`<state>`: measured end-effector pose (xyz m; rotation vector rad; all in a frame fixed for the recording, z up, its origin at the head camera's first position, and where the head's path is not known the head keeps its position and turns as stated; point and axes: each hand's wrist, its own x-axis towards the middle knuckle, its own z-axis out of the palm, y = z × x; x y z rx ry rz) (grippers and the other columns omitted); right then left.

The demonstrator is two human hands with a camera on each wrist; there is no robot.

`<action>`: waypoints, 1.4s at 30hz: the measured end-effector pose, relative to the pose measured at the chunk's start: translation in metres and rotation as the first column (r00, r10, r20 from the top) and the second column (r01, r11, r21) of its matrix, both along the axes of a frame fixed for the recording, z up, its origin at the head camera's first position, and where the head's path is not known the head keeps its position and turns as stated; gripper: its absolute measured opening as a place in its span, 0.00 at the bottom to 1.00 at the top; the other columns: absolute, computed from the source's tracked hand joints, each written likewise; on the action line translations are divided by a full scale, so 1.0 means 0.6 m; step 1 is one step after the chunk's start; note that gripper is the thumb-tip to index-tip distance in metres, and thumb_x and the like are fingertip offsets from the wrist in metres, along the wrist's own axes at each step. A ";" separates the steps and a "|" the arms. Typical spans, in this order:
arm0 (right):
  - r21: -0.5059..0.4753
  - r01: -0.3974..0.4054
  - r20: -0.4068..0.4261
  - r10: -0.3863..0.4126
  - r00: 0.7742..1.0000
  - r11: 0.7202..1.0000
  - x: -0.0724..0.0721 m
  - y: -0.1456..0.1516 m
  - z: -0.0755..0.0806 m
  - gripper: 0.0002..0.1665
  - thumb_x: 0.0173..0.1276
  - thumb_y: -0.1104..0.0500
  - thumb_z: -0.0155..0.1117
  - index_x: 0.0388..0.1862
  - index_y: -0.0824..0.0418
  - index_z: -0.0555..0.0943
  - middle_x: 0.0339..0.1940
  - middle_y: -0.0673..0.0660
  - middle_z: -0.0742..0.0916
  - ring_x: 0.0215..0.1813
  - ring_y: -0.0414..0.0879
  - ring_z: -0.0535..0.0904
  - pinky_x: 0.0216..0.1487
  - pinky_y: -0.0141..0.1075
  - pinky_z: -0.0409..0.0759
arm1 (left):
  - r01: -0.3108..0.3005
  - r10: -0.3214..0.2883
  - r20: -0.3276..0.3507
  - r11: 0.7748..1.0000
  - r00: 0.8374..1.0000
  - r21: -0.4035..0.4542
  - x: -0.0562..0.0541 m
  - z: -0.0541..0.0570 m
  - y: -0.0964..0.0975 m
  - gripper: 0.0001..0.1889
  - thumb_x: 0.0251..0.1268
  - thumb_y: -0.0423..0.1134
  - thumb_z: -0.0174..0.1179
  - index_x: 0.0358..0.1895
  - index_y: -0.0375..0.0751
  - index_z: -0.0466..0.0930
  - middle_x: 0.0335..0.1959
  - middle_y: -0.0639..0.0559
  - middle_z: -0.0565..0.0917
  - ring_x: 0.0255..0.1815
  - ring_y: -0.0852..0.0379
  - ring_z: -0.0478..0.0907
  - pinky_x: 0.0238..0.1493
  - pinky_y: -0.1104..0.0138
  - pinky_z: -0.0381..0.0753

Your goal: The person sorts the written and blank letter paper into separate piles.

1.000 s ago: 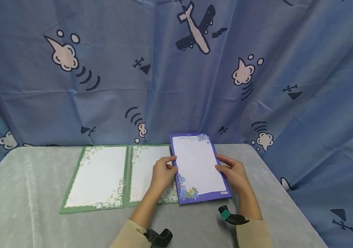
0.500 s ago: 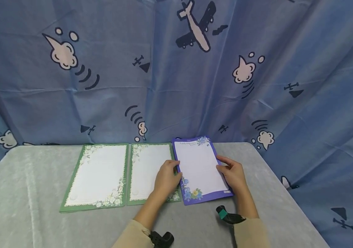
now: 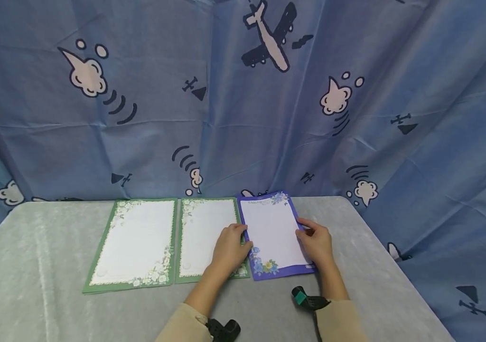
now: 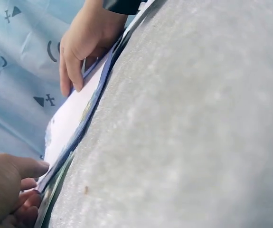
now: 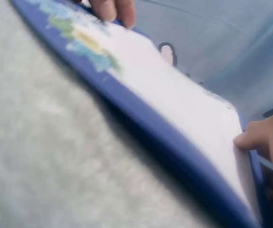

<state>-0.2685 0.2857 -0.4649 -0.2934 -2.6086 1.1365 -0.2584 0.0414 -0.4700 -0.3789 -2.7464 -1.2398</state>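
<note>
A purple-bordered sheet of paper (image 3: 270, 232), printed with blue and yellow flowers, lies at the right of a row. My left hand (image 3: 228, 249) pinches its left edge, the thumb on top and fingers beneath in the left wrist view. On the opposite edge, my right hand (image 3: 317, 243) holds the paper between thumb and fingers. The right wrist view shows the purple paper (image 5: 174, 114) bowed, its near edge lifted off the cloth. Beside it lies a green-bordered sheet (image 3: 202, 232), partly hidden by my left hand. Another green-bordered sheet (image 3: 134, 244) lies farther left.
A light grey cloth covers the table (image 3: 46, 266). Behind its far edge hangs a blue curtain (image 3: 149, 109) with airplane and cloud prints. A black wrist camera (image 3: 223, 330) sits on my left wrist, and another camera (image 3: 309, 299) on my right.
The purple-bordered paper has come down toward the table and shifted slightly right, both hands keeping hold of its sides. Its far edge is lower. The green-bordered sheets have stayed in place.
</note>
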 end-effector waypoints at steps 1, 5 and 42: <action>0.009 0.008 -0.010 -0.008 1.000 1.000 0.000 -0.002 -0.001 0.22 0.66 0.64 0.66 0.60 0.63 0.84 0.53 0.65 0.88 0.44 0.51 0.80 0.43 0.33 0.74 | 0.001 -0.001 0.004 1.000 1.000 0.000 0.000 -0.001 0.000 0.24 0.63 0.39 0.68 0.61 0.32 0.81 0.61 0.36 0.81 0.63 0.38 0.77 0.66 0.50 0.76; 0.029 0.026 -0.040 -0.024 0.999 0.999 -0.001 -0.007 -0.003 0.22 0.65 0.64 0.67 0.58 0.65 0.84 0.54 0.67 0.88 0.49 0.58 0.82 0.51 0.43 0.79 | 0.005 -0.005 -0.007 1.000 1.000 -0.019 -0.001 -0.003 0.000 0.25 0.63 0.41 0.68 0.61 0.33 0.81 0.62 0.38 0.82 0.62 0.39 0.77 0.66 0.51 0.75; 0.203 0.005 0.042 -0.014 0.999 0.979 0.000 -0.008 -0.016 0.25 0.71 0.59 0.62 0.65 0.67 0.79 0.66 0.70 0.81 0.71 0.67 0.73 0.74 0.59 0.66 | 0.020 -0.030 -0.103 0.995 0.994 -0.095 -0.005 -0.018 0.002 0.23 0.62 0.44 0.68 0.58 0.37 0.84 0.62 0.41 0.82 0.57 0.43 0.78 0.59 0.54 0.78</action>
